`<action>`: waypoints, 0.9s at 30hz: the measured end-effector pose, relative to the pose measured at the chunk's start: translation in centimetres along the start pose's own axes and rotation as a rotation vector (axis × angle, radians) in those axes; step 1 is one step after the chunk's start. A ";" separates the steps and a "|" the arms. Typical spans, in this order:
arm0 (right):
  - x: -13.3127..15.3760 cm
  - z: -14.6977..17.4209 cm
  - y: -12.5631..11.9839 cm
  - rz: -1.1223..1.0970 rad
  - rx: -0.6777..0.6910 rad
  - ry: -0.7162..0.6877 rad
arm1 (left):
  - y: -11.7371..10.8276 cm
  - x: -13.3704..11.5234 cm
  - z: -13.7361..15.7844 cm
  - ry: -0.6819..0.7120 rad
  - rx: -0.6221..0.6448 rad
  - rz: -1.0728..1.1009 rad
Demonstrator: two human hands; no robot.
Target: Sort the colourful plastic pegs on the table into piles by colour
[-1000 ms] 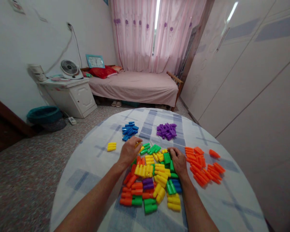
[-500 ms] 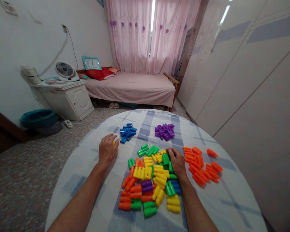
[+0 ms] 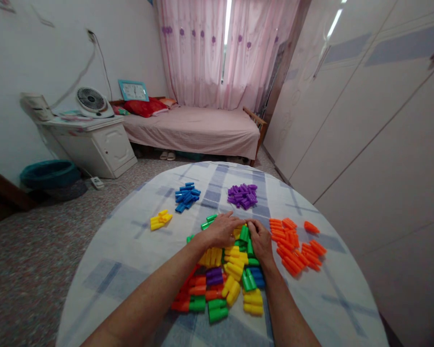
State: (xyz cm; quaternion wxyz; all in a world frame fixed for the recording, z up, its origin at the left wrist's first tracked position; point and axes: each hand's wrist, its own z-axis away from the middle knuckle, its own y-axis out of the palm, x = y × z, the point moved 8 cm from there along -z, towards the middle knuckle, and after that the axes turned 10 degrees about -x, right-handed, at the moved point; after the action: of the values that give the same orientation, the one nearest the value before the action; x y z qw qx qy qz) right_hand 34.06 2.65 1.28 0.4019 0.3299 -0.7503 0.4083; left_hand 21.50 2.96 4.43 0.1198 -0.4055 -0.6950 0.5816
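Note:
A mixed heap of plastic building blocks (image 3: 235, 267) in yellow, green, orange, purple and blue lies on the table in front of me. Over its far side reaches my left hand (image 3: 222, 230), fingers stretched to the right, close to the right hand's fingertips; yellow blocks (image 3: 237, 233) show just below it. My right hand (image 3: 259, 238) rests at the heap's right edge beside green blocks (image 3: 244, 233). Its fingers are curled together, and what they hold, if anything, is hidden. A small group of yellow blocks (image 3: 161, 220) lies apart on the left.
Separate piles of blue blocks (image 3: 187, 196), purple blocks (image 3: 243, 196) and orange blocks (image 3: 292, 246) lie around the heap. A round table (image 3: 130, 270) has a checked cloth. Beyond it stand a bed (image 3: 195, 125), a white cabinet (image 3: 114, 149) with a fan, and a wardrobe (image 3: 365, 120).
My left hand has moved right from the small yellow group, now uncovered, to the far side of the mixed heap. My right hand has stayed at the heap's right edge.

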 end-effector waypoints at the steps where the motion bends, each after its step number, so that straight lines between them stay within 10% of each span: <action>1: 0.1 0.0 0.0 0.005 -0.006 -0.004 | 0.1 0.2 -0.2 -0.017 -0.007 0.004; 17: -0.1 0.1 0.0 -0.017 0.004 0.031 | -3.6 1.1 0.0 -0.093 -0.469 0.140; 27: 0.1 -0.1 0.0 0.016 0.007 0.042 | -11.4 8.2 11.2 -0.326 -0.454 -0.459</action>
State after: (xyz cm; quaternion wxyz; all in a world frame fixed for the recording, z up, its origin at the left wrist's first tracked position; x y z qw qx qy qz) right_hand 34.01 2.71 1.36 0.4130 0.3169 -0.7429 0.4208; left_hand 4.27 0.82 8.98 0.0417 -0.1570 -0.8893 0.4276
